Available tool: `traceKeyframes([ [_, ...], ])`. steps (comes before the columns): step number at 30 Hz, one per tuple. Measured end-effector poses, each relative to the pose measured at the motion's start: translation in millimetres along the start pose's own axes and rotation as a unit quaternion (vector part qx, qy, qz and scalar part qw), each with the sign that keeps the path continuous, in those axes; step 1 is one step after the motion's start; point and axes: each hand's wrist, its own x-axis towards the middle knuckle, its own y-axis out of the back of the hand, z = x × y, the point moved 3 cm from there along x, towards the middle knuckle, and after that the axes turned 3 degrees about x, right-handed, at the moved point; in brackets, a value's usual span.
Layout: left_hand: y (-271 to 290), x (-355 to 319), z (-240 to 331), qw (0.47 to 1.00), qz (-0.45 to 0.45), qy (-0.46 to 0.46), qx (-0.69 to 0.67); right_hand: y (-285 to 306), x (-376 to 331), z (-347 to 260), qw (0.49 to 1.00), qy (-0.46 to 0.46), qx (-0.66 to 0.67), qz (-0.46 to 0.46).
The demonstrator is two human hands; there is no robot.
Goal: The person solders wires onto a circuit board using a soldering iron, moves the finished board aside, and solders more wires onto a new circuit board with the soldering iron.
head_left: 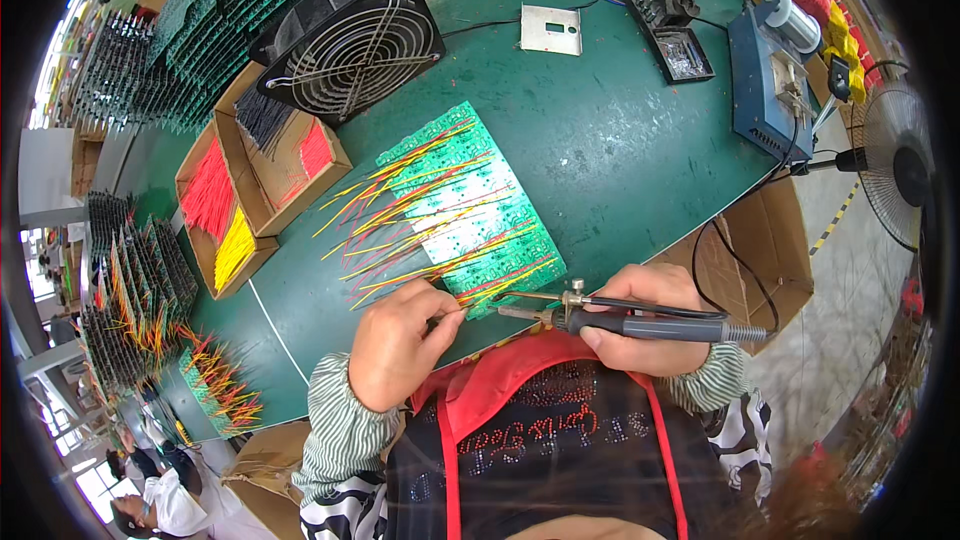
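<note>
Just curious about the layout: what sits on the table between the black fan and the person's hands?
In the head view, a green circuit board panel with red and yellow wires lies between the black fan and the hands, left and right.

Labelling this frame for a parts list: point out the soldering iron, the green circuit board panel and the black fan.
soldering iron (650,325), head view, on its dark handle beside the right hand.
green circuit board panel (470,205), head view, on the bare green middle.
black fan (355,45), head view, on its wire grille.

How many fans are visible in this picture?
2. A black square fan lies tilted on the green table at the upper left; a round standing fan is at the right edge, beyond the table.
</note>
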Motion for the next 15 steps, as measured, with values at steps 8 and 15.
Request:
traceKeyframes([
  [8, -1.8, 2.4, -9.2, 0.997, -0.023, 0.024, -0.063, -8.9, 0.8, 4.4, 0.998, -0.055, 0.018, -0.006],
  [15, -1.8, 4.3, -11.2, 0.998, -0.042, 0.012, -0.055, -12.7, 4.5, 9.6, 0.998, -0.055, 0.029, -0.006],
])
